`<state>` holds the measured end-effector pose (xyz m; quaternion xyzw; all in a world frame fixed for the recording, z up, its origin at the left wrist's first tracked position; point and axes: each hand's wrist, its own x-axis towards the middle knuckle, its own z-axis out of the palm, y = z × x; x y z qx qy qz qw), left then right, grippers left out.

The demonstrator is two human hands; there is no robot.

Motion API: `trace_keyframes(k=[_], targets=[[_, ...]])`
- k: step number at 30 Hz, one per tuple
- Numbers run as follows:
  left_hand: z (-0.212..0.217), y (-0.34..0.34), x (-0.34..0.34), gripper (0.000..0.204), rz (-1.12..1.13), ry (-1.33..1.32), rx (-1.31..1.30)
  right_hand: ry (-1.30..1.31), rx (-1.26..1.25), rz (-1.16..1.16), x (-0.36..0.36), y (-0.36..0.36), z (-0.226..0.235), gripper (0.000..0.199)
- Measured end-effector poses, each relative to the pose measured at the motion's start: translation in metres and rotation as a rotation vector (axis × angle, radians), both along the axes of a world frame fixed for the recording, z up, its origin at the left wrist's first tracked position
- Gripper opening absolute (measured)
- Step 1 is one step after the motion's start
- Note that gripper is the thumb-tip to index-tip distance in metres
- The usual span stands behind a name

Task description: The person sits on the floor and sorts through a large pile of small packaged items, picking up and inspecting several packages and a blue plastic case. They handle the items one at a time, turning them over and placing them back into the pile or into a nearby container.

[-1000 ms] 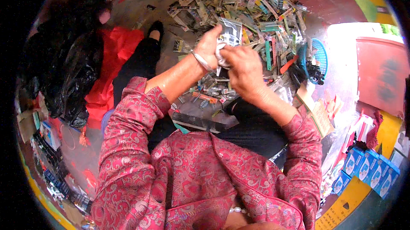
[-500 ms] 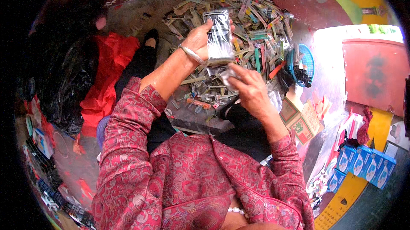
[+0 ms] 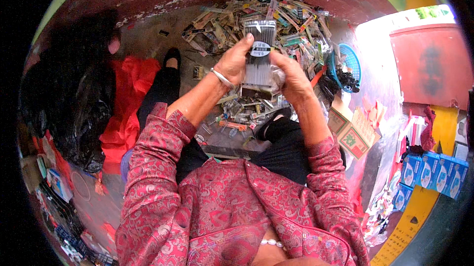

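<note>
Pack: a long, flat clear pack (image 3: pixel 259 63) of thin dark rods is held up in front of the person, between both hands and above the heap on the floor.
Long axis: it runs away from the body, nearly straight up the view, with only a slight lean.
Ends: the far end points toward the dark red wall (image 3: pixel 163 2); the near end, darker along its edge, points back toward the person's lap.
Label: a pale oval label (image 3: pixel 260 49) on a dark band crosses the pack's width and faces up to the person.
Left hand: the left hand (image 3: pixel 235 62) grasps the pack along its left side, thumb laid over the edge beside the oval; a pale bangle (image 3: pixel 222 78) circles the wrist.
Right hand: the right hand (image 3: pixel 295 77) grips the opposite edge, just below the level of the oval.
Loose plastic: crumpled clear film (image 3: pixel 278 75) lies between the right hand and the pack; it is probably in that hand's fingers, though blur and glare make this hard to tell.
Heap: many slim packets (image 3: pixel 301 21) lie in a jumble beyond and beneath the hands, pointing every way.
Right side: a blue mesh basket (image 3: pixel 355 58) leans beside the heap, with an open cardboard box (image 3: pixel 356 133) nearer the person.
Left side: red sheeting (image 3: pixel 129 88) lies next to black plastic bags (image 3: pixel 79 103).
</note>
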<state>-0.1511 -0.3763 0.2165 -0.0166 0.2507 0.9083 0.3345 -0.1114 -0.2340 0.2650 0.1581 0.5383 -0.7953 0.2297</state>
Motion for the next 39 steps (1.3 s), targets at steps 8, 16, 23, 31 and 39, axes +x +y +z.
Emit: trace_keyframes(k=[8,16,23,31,39], targets=[[0.005,0.003,0.011,0.038,-0.137,0.135,0.108,0.221,0.247,-0.083,0.006,0.000,0.001,0.015],[0.010,-0.004,0.025,0.070,-0.346,0.389,-0.226,0.193,0.297,-0.209,-0.002,0.021,0.000,0.011],[0.004,-0.009,0.030,0.076,-0.520,0.145,-0.165,0.329,-0.154,-0.724,-0.030,0.082,0.016,0.022],[0.002,-0.005,0.031,0.070,-0.543,0.431,-0.418,1.428,1.390,0.249,0.006,0.000,-0.001,0.013],[0.025,-0.016,0.032,0.073,-0.627,0.233,-0.157,0.449,0.916,-0.249,-0.031,0.102,-0.010,0.018]])
